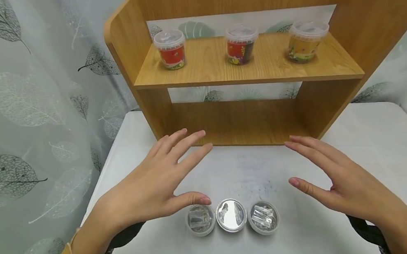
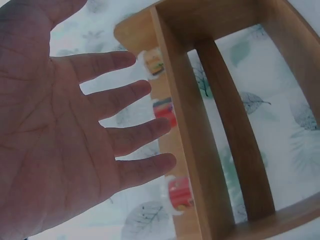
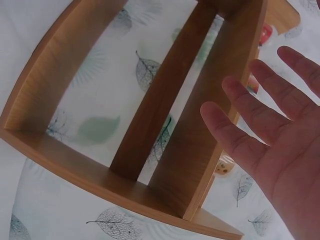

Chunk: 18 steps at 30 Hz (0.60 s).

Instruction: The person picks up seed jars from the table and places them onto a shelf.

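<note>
My left hand [image 1: 153, 182] is held with spread, straight fingers in front of the wooden shelf [image 1: 247, 79], its thumb tip overlapping the left round container in the head view. On the right, my right hand [image 1: 343, 178] has its fingers extended and holds nothing. Between the hands, three small round containers sit in a row on the white table: a left one [image 1: 200, 221], a middle one [image 1: 231, 215] with a shiny silver top, and a right one [image 1: 263, 218] with silvery wrapping visible. Both palms look bare in the wrist views.
On the upper board stand three clear-lidded plastic cups: one with a red label [image 1: 173, 55], one red and dark [image 1: 241, 50], one yellow [image 1: 303, 47]. The white table [image 1: 312, 239] stretches around the shelf's base. A leaf-patterned curtain [image 1: 39, 119] hangs behind and left.
</note>
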Each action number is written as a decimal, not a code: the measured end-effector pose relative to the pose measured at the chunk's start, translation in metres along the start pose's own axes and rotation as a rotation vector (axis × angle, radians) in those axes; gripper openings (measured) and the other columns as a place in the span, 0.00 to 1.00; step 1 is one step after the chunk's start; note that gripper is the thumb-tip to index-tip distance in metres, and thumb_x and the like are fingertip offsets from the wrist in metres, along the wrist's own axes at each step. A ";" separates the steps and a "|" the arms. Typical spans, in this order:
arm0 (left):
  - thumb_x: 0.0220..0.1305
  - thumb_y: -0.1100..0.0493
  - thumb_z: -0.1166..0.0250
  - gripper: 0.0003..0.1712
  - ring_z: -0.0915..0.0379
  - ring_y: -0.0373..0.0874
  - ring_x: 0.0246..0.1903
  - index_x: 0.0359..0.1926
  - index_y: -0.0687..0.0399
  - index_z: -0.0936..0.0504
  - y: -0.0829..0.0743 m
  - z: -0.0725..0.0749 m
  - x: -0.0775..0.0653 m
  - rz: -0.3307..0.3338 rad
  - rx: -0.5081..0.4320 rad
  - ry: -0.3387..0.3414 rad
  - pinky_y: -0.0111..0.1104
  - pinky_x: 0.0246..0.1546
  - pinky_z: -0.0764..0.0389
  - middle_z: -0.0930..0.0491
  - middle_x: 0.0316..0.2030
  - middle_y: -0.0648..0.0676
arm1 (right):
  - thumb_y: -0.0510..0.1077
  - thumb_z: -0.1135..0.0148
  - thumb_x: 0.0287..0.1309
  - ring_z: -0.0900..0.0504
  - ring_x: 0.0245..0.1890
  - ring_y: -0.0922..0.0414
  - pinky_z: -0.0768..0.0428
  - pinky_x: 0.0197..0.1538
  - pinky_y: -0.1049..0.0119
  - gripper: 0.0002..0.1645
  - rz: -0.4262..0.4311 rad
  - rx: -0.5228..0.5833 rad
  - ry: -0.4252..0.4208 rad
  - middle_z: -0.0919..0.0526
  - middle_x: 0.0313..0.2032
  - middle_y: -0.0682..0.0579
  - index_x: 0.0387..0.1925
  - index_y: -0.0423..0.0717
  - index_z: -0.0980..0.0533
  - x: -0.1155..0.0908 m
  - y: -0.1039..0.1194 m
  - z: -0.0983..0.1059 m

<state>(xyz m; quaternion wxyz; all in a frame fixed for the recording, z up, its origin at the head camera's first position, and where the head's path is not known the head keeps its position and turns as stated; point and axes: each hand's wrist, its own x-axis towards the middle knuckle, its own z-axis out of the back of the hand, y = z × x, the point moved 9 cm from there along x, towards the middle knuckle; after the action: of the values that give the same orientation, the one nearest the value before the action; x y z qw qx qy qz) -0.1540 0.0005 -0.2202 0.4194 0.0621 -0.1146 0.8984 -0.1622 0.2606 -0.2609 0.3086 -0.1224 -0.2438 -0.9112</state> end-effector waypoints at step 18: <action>0.62 0.27 0.43 0.49 0.57 0.55 0.73 0.76 0.46 0.43 0.013 -0.009 -0.022 0.080 0.000 -0.025 0.56 0.68 0.48 0.48 0.75 0.52 | 0.52 0.24 0.51 0.35 0.66 0.55 0.43 0.67 0.72 0.49 0.013 0.004 0.058 0.35 0.68 0.58 0.72 0.62 0.38 0.007 0.004 -0.012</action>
<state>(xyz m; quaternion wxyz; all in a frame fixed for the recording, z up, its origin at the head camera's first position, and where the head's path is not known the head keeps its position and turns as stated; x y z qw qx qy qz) -0.1496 -0.0216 -0.2359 0.3819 0.0688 -0.1225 0.9135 -0.1664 0.2478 -0.2668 0.3217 -0.0969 -0.2357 -0.9119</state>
